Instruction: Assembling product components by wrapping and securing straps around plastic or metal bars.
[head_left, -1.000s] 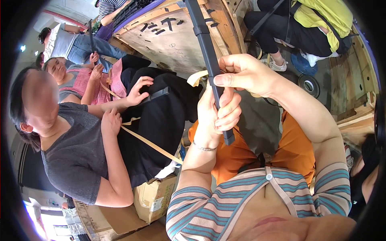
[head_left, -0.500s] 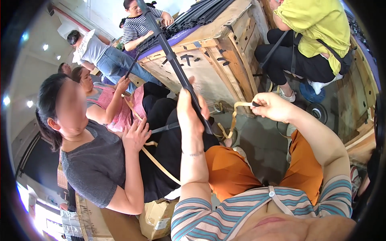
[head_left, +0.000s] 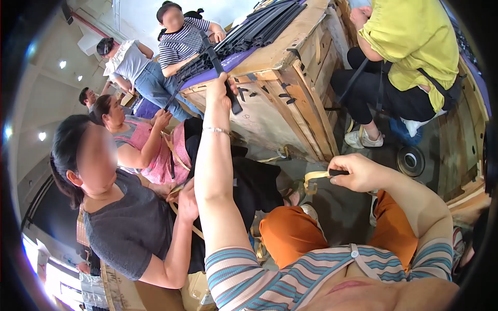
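At arm's length, my left hand (head_left: 219, 93) is closed round a black segmented pole (head_left: 211, 54). The pole reaches toward the pile of black poles (head_left: 262, 28) on the purple cloth (head_left: 228, 63); from this angle I cannot tell whether they touch. Nearer my body on the right, my right hand (head_left: 358, 171) pinches a short black piece (head_left: 340, 172). From that piece hangs a curled strip of yellowish tape (head_left: 314, 177). My fingers partly cover the black piece.
A wooden crate (head_left: 270, 111) with black tape bits stands ahead. Co-workers sit close at left, one in a dark grey shirt (head_left: 127, 228); another in yellow (head_left: 415, 46) sits at right. A tape roll (head_left: 411, 160) lies on the floor. A cardboard box (head_left: 199, 291) sits lower left.
My left hand has stretched forward and left, carrying the pole toward the pile. My right hand has shifted slightly down, and the tape below it hangs shorter. The grey-shirted co-worker's hand has lowered.
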### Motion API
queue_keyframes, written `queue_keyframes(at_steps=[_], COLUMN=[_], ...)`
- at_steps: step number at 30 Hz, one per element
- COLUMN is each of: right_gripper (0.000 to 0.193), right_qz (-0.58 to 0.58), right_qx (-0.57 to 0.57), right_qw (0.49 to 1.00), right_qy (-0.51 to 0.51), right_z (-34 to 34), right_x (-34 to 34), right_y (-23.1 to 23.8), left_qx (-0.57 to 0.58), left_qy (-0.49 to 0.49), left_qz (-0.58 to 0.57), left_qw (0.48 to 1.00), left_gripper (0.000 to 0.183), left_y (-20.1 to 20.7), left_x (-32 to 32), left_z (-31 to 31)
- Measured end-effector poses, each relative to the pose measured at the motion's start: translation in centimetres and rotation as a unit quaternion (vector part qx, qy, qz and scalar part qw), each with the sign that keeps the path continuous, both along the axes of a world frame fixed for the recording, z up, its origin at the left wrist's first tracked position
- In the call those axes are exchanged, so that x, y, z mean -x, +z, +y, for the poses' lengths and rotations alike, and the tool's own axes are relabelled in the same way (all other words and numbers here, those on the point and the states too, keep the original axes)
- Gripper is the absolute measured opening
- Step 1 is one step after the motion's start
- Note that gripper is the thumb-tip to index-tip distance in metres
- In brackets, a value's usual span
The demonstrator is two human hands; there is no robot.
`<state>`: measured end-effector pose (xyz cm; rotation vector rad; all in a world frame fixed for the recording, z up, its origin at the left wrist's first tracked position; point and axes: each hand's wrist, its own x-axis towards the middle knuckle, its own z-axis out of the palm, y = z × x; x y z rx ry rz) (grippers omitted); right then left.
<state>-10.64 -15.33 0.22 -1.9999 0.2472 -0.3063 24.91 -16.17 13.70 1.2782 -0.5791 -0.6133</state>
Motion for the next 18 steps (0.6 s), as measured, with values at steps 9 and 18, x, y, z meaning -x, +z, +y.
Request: queue_keyframes(at_steps=[9,18], right_gripper=[0.014,0.023], right_qz=[0.045,0.026], right_qx=[-0.042,-0.021], right_qw=[0.997,0.999], right_qy=[-0.036,0.042], right_z=[-1.8,-0.6], right_x=[1.0,-0.5], right_y=[-1.2,-0.8], left_qx=[-0.114,-0.399], left_qy=[0.022,0.341], left_qz=[-0.144,-0.547], left_qw=[0.983,0.652], left_gripper=[0.015,0.037], left_y=[4.1,8.2], left_x=[-3.7,-20.3], left_z=[-9.1,-9.9])
